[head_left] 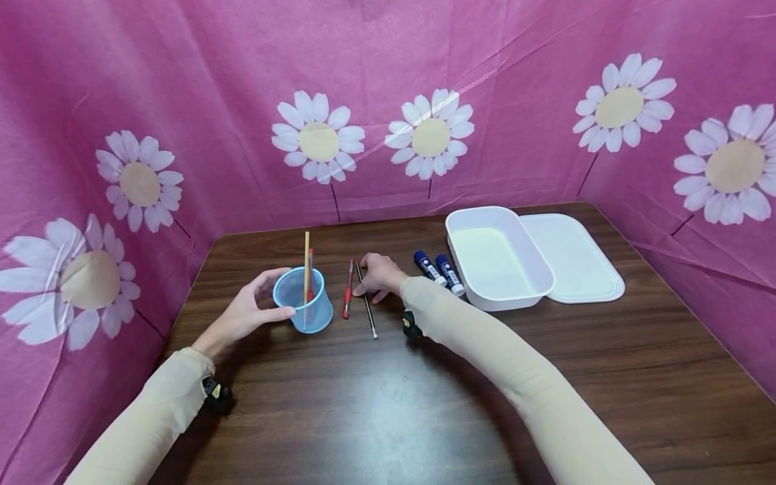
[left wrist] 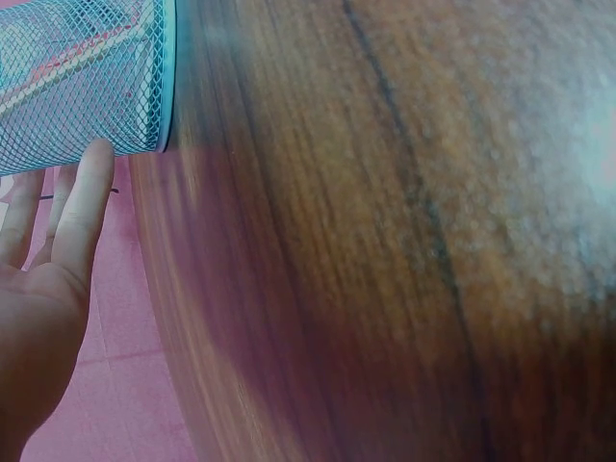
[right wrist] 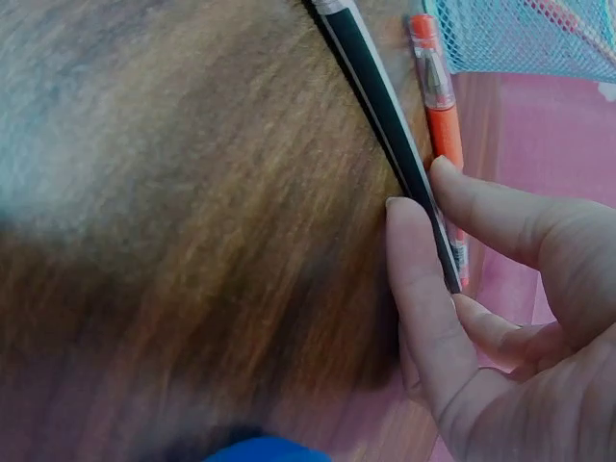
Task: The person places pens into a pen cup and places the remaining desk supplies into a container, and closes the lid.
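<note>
A light-blue mesh pen cup (head_left: 316,318) stands upright on the left part of the table, with a yellow pencil (head_left: 306,246) and a red pen (head_left: 312,264) in it. My left hand (head_left: 245,308) holds the cup from the left, thumb at the near side and fingers round the far side. To the right of the cup, my right hand (head_left: 383,275) pinches a black pencil (right wrist: 380,106) between thumb and finger; its white-tipped end points towards me. Another red pen (head_left: 347,296) lies just left of that pencil, close to the fingertips in the right wrist view.
Two blue-and-white glue sticks (head_left: 449,274) lie right of my right hand. Beside them is an open white plastic box (head_left: 515,303), with its white lid (head_left: 585,263) flat on the table at its right. A pink flowered cloth (head_left: 376,195) hangs behind the brown wooden table (head_left: 364,404).
</note>
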Available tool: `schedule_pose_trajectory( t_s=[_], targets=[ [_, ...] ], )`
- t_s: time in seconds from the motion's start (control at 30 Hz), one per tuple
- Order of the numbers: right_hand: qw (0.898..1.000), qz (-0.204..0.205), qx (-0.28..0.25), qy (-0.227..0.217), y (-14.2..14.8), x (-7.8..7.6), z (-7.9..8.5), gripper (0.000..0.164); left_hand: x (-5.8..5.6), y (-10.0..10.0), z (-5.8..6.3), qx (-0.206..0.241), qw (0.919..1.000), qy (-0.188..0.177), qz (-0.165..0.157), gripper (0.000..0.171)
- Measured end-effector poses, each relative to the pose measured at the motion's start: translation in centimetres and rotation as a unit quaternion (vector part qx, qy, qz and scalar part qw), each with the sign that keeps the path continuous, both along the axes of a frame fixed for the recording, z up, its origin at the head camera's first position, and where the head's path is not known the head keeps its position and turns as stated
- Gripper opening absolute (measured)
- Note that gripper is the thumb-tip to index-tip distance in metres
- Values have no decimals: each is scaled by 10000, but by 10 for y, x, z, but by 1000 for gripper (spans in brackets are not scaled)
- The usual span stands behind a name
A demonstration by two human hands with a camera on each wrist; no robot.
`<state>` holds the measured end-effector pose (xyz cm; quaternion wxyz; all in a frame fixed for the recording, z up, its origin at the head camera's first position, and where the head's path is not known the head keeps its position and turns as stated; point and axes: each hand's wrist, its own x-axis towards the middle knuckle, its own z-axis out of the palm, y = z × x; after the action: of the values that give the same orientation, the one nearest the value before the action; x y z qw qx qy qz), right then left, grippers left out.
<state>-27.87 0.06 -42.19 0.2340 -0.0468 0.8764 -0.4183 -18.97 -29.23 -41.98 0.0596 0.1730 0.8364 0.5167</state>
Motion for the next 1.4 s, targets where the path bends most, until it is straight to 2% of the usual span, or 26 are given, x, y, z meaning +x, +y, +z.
schedule_pose_trajectory(
  t_s=[0.37, 0.67, 0.87, 1.2, 1.4],
  targets=[
    [9999, -37, 126, -11, 4, -2, -1, 70, -2, 4, 0, -29, 10000, -9, -17, 72],
    [9998, 15, -128, -121, 5, 2, 0, 69, 1, 2, -1, 77, 9999, 78, -55, 72],
    [9997, 12, -250, -72, 6, 2, 0, 66, 2, 1, 1, 63, 9999, 84, -35, 73],
    [9999, -21, -101, 128, 8, 2, 0, 66, 3, 2, 1, 100, 9999, 103, -35, 72],
    [9999, -48, -135, 68, 8, 2, -1, 64, 4, 1, 1, 70, 9999, 87, -122, 72]
  ],
)
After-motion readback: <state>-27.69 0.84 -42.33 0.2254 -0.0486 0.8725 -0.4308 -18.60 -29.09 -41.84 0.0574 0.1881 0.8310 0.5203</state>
